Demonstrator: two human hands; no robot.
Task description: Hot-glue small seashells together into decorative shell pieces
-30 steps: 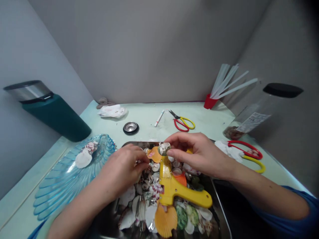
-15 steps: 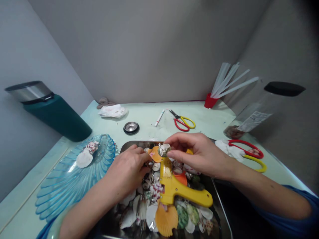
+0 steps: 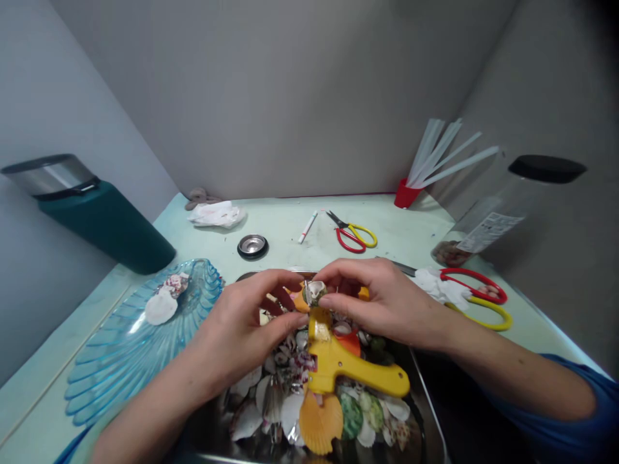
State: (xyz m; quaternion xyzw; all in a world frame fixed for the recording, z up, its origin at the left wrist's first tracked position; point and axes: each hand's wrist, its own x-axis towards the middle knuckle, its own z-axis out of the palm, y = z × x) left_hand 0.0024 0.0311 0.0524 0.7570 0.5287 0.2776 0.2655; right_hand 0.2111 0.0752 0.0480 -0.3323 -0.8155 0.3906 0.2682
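Between the thumb and fingers of my right hand [image 3: 370,293] is a small whitish-green seashell [image 3: 316,293], held above the tip of a yellow glue gun [image 3: 333,370]. My left hand [image 3: 251,322] reaches in from the other side. Its thumb and forefinger are apart, close to the same shell, and nothing shows between them. Beneath both hands a metal tray [image 3: 435,422] is heaped with mixed seashells, and the glue gun lies on top of them. An orange scallop shell [image 3: 322,422] sits at the near end of the glue gun.
A blue glass shell-shaped dish [image 3: 120,361] at left holds a few shells. Behind it leans a green bottle [image 3: 109,222]. Scissors [image 3: 355,235], a metal lid [image 3: 252,245] and a marker [image 3: 308,227] lie at the back. At right are larger scissors [image 3: 471,277], a clear bottle [image 3: 488,219] and a red cup [image 3: 406,195] of white sticks.
My left hand has risen from the shells in the tray toward the shell in my right hand, and its thumb and forefinger have spread. My right hand keeps its hold.
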